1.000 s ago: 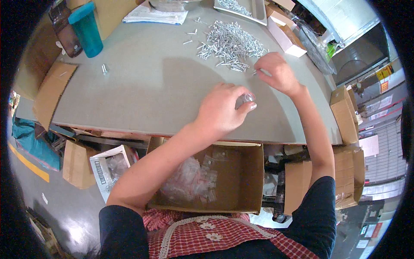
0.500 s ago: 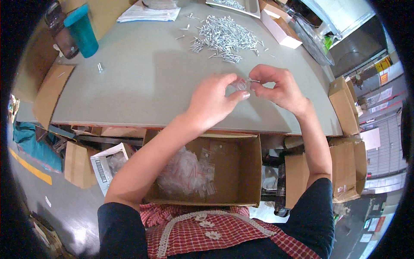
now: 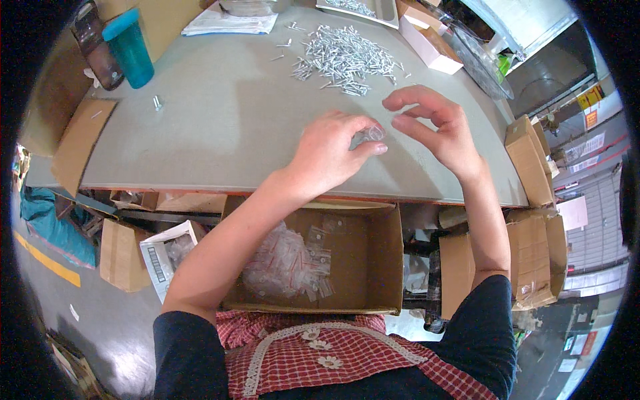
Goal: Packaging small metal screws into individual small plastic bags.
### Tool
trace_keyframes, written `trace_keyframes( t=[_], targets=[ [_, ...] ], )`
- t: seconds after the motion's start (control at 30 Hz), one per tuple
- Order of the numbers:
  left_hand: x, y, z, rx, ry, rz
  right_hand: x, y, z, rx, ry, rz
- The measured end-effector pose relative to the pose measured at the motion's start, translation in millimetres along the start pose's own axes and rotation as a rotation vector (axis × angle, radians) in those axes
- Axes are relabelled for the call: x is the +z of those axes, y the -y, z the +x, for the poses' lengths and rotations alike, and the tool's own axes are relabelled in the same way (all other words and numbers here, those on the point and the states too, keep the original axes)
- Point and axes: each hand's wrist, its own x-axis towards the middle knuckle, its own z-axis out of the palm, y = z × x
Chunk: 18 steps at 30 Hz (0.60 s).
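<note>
Between the thumb and fingers of my left hand (image 3: 333,148) is a small clear plastic bag (image 3: 371,135), held bulging above the table; what lies inside it is too small to make out. Just right of it my right hand (image 3: 437,130) hangs open, thumb and fingers apart, with nothing visible between them. Beyond both hands a loose heap of silvery screws (image 3: 350,59) is spread on the grey table (image 3: 220,140). Below my forearms an open cardboard box (image 3: 363,267) contains many small clear bags (image 3: 283,263), some with red lines, piled in its left part.
A teal cup (image 3: 130,50) stands at the far left, with two or so screws (image 3: 157,103) in front of it. At the back are papers (image 3: 230,21), a metal tray (image 3: 380,12) with more screws and a white carton (image 3: 433,50). Cardboard boxes (image 3: 530,160) flank the table's right edge.
My right hand has let go of the screws it held at the bag's mouth; its fingers have spread and moved slightly away. My left hand keeps the bag in nearly the same place.
</note>
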Motion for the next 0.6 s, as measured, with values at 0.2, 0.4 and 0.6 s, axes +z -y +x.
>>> trace_keyframes(
  t=[0.2,0.4,0.6],
  targets=[
    [-1,2,-2,-0.091,0.133,-0.374,3,-2,-8,-0.375,0.164,-0.346],
    [1,2,-2,-0.174,0.079,-0.496,7,-7,-32,0.079,-0.098,0.112],
    [1,-15,-6,-0.340,0.222,-0.761,13,5,-58,0.195,0.000,0.202]
  ],
)
